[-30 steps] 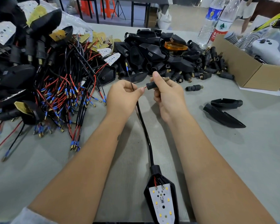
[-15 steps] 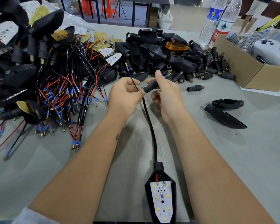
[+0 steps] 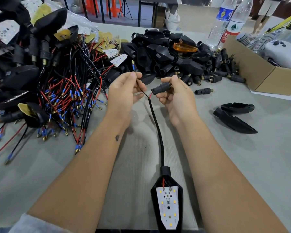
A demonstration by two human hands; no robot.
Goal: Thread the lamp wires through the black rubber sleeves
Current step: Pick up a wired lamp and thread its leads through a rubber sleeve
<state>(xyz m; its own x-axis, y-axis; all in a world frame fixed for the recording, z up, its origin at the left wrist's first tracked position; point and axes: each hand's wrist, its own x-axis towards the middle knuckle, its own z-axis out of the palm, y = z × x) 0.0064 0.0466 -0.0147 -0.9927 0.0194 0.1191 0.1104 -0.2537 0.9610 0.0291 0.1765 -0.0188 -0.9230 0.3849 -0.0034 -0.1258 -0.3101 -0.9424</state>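
Observation:
A black lamp housing with a white LED board (image 3: 168, 205) lies at the near edge of the grey table. Its black cable (image 3: 158, 130) runs up to my hands and splits into a thin black wire and a red wire. My left hand (image 3: 124, 91) pinches the black wire (image 3: 136, 78), whose blue terminal sticks up above my fingers. My right hand (image 3: 175, 96) holds a black rubber sleeve (image 3: 160, 88) between thumb and fingers. The red wire (image 3: 150, 95) enters the sleeve's left end.
A heap of wired lamps with red and black leads (image 3: 62, 91) fills the left. Black housings (image 3: 158, 54) and loose sleeves (image 3: 217, 71) are piled behind my hands. A cardboard box (image 3: 252, 71) and two water bottles (image 3: 228, 22) stand at right, two housings (image 3: 233, 118) lie nearby.
My hands have moved apart. The sleeve, which sat tight against my left fingers, now hangs off the red wire alone, while the black wire has been pulled aside to the left.

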